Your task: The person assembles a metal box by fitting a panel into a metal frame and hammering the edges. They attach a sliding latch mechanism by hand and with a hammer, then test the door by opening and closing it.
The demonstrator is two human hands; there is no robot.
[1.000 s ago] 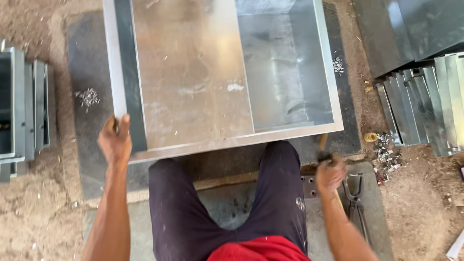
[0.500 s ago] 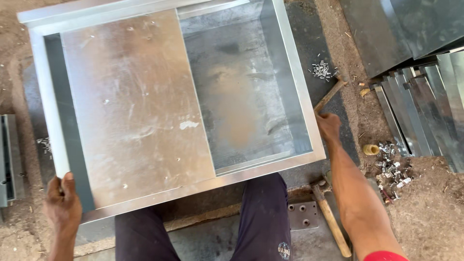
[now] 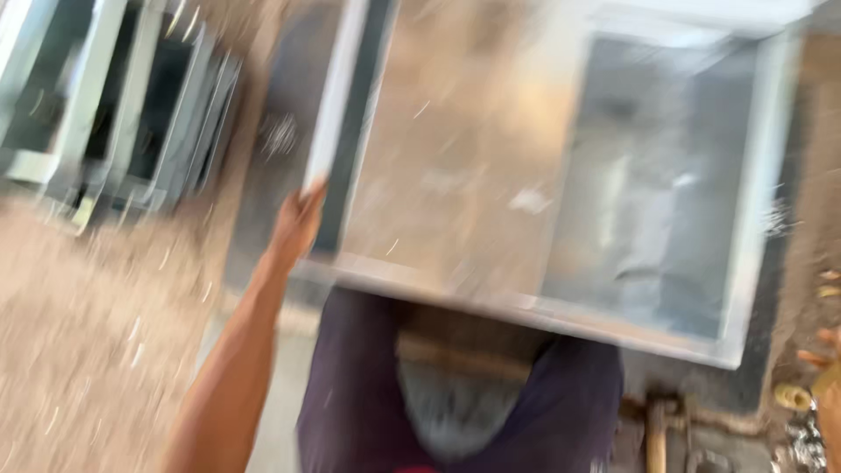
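A person's left hand grips the near-left corner of a large open box of galvanised sheet metal, seen from above in a frame heavily smeared by camera motion. The left arm runs up from the lower left of the picture, almost straight, the wrist bent slightly inward where the hand meets the box's folded rim. The fingers are closed on that rim, clamped against the left wall; the blur hides how far they wrap around it.

The right hand shows only as a sliver at the right edge of the frame, below and just outside the box's near-right corner. Whether its fingers are apart or together cannot be told.

The box lies tilted across the upper middle of the view, its near edge over the person's knees in dark trousers. A flat metal sheet covers the left part of its floor; the right part is bare.

A wooden-handled hammer lies on the ground by the right leg. To the left, well apart from the box, stand stacked metal frames on sandy ground, with open earth between them and the left arm.
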